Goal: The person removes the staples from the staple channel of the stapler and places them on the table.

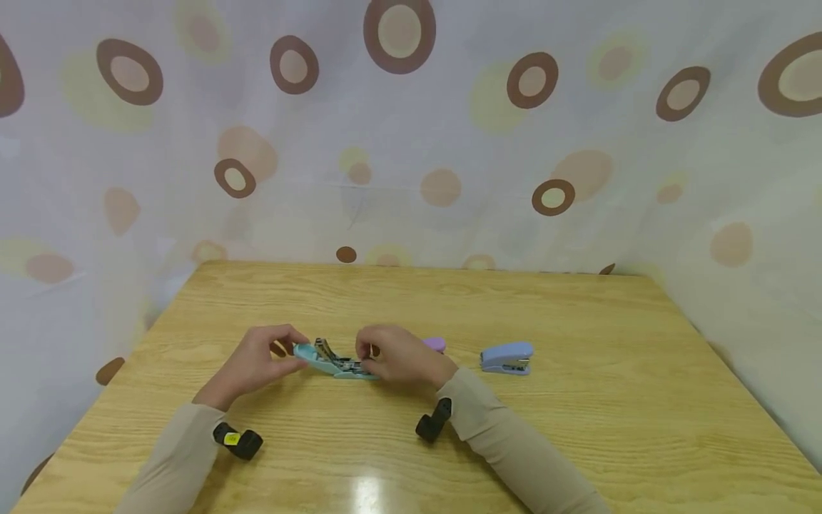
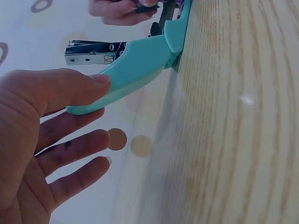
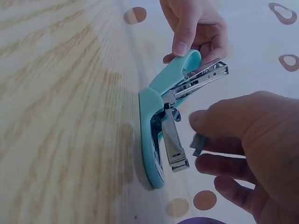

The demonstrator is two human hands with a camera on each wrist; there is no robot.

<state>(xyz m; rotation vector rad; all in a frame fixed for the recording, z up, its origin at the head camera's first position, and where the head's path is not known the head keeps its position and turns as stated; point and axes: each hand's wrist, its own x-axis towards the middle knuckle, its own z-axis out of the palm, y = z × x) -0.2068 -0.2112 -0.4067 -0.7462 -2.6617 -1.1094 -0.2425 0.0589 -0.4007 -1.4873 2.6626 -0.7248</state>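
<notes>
A teal stapler [image 1: 324,364] lies opened wide on the table, its metal magazine [image 3: 175,144] exposed and its inner metal arm [image 3: 201,80] sticking up. My left hand [image 1: 260,357] holds the end of the stapler's cover [image 2: 135,65] between thumb and index finger, the other fingers spread apart. Over the stapler's other half is my right hand [image 1: 401,353]. Its thumb and fingers pinch a small grey strip of staples [image 3: 199,143] just beside the magazine, apart from it in the right wrist view.
To the right stands a blue stapler [image 1: 507,358]. A purple object [image 1: 434,344] shows partly behind my right hand. The wooden table [image 1: 578,428] meets a patterned curtain [image 1: 411,143] at the back and sides.
</notes>
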